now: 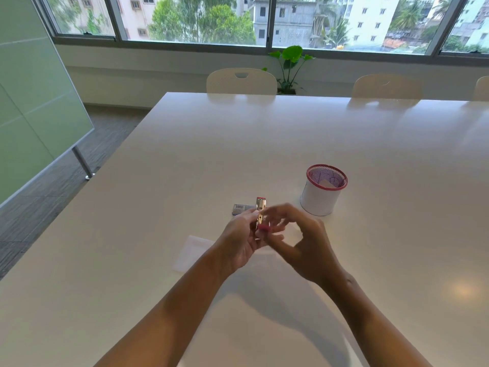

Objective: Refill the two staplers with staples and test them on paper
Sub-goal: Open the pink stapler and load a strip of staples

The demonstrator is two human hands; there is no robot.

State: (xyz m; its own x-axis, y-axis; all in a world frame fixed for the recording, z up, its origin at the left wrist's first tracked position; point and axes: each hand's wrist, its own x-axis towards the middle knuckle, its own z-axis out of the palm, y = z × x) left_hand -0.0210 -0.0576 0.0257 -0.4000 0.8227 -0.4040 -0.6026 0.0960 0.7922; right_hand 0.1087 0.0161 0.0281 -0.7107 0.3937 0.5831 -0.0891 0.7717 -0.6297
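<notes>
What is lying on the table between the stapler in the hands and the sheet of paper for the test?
Nothing visible. The left hand holds the stapler just above the paper; only bare table shows between them.

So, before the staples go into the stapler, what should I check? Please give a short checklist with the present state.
1. Left hand holds the stapler: ok.
2. Stapler open for loading: cannot tell, fingers cover it.
3. Right hand has staples ready: cannot tell, it is blurred.
4. Staple box within reach, behind the hands: ok.
5. Paper on the table for the test: ok.
6. Second stapler in sight: not ok; maybe in the cup.
</notes>
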